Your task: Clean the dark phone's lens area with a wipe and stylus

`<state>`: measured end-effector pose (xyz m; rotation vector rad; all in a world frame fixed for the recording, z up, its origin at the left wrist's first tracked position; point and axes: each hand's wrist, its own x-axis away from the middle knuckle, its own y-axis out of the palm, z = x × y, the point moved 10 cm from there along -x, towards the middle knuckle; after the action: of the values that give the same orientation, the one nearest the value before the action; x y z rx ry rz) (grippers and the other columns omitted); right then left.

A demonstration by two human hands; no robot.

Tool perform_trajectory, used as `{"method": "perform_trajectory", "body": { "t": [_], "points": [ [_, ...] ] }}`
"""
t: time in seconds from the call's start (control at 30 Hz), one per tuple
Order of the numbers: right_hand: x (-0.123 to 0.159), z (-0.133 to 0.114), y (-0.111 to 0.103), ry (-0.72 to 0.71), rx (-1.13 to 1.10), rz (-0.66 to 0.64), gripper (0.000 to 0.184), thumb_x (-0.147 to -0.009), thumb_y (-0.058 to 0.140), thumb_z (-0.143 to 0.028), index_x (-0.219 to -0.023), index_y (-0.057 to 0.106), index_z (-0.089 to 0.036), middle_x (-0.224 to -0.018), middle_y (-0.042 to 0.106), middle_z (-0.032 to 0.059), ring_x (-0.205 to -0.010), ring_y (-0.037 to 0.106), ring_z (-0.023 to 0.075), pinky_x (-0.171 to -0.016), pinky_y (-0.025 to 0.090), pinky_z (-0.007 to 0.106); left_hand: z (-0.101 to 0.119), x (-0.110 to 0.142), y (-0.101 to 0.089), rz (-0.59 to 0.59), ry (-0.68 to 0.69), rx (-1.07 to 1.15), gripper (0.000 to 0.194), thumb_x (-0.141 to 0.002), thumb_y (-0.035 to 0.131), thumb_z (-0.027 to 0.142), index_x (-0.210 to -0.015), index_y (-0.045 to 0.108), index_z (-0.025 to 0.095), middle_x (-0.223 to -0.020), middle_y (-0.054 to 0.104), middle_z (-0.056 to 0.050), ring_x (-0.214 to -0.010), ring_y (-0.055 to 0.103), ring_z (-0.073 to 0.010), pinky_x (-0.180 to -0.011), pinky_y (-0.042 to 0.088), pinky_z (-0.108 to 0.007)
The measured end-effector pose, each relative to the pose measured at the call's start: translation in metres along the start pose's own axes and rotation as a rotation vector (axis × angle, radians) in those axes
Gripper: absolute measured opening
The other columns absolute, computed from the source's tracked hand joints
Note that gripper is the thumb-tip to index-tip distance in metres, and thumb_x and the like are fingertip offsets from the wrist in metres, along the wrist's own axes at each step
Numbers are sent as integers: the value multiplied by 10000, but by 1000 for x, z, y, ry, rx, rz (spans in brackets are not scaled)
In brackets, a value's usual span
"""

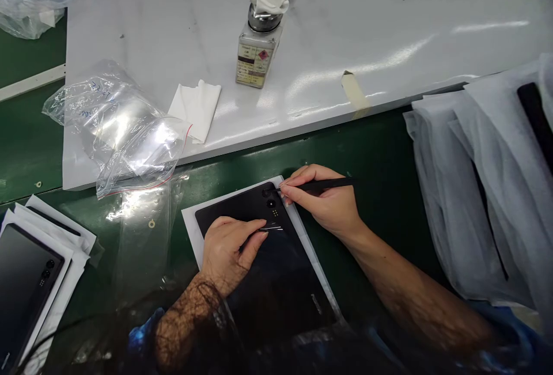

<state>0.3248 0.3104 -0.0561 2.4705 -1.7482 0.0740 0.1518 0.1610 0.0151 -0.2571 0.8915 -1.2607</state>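
A black tablet (276, 271) lies back-side up on a white sheet (190, 225) on the green mat. My left hand (228, 251) rests flat on the tablet's upper left part, fingers pressing it down beside the camera lenses (271, 204). My right hand (328, 202) grips a thin black stylus-like tool (328, 184), whose tip touches the tablet's top corner near the upper lens.
A white board (345, 35) behind holds a solvent dispenser bottle (259, 46) topped with a cloth, a folded white wipe (196, 107) and clear plastic bags (116, 127). More tablets on white sheets (30, 283) sit at the left. Stacked white sleeves (488, 179) lie at the right.
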Motion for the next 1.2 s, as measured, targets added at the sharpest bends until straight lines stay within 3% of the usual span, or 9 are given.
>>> {"method": "perform_trajectory", "body": {
  "t": [0.3, 0.63, 0.87, 1.0, 1.1, 1.2],
  "points": [
    [2, 1, 1, -16, 14, -34, 514, -911, 1186, -651, -797, 822, -307, -866, 888, 41, -612, 759, 222, -624, 740, 446, 0, 0, -2, 7, -22, 21, 137, -1119, 829, 160, -1155, 953, 208, -927, 1039, -55, -636, 933, -235, -684, 797, -345],
    [3, -2, 0, -62, 38, -39, 441, -966, 1156, -575, -819, 829, -317, -856, 850, 33, -671, 746, 237, -692, 727, 470, 3, -1, -2, 14, -27, 12, 144, -1101, 809, 148, -1144, 941, 182, -884, 1022, -48, -618, 927, -225, -680, 790, -339],
    [0, 1, -16, -75, -130, 40, 489, -900, 1196, -674, -866, 886, -298, -936, 875, 32, -651, 744, 186, -620, 694, 375, 4, 2, -1, 14, -28, 51, 245, -995, 824, 146, -1212, 894, 234, -820, 989, 16, -585, 906, -213, -706, 782, -362],
    [6, -11, -3, -56, -125, -184, 472, -945, 1163, -658, -837, 887, -290, -889, 879, 37, -597, 757, 196, -569, 693, 369, 1, 5, 2, 3, -50, 56, 231, -1009, 844, 148, -1203, 909, 256, -828, 997, 27, -601, 914, -212, -727, 787, -374],
    [18, -25, 14, -117, -66, -376, 395, -1017, 1119, -574, -843, 906, -290, -842, 882, 68, -689, 829, 239, -631, 729, 374, -2, 5, 3, -4, -70, 51, 106, -1061, 886, 180, -1118, 937, 254, -821, 1000, 9, -615, 924, -220, -720, 783, -366],
    [27, -31, 24, -169, -32, -463, 301, -1053, 1090, -489, -881, 925, -306, -839, 898, 72, -744, 858, 255, -699, 757, 392, -4, 4, 3, -12, -81, 52, 67, -1098, 904, 225, -1077, 951, 267, -828, 1007, -2, -616, 926, -226, -716, 781, -365]
  ]
}}
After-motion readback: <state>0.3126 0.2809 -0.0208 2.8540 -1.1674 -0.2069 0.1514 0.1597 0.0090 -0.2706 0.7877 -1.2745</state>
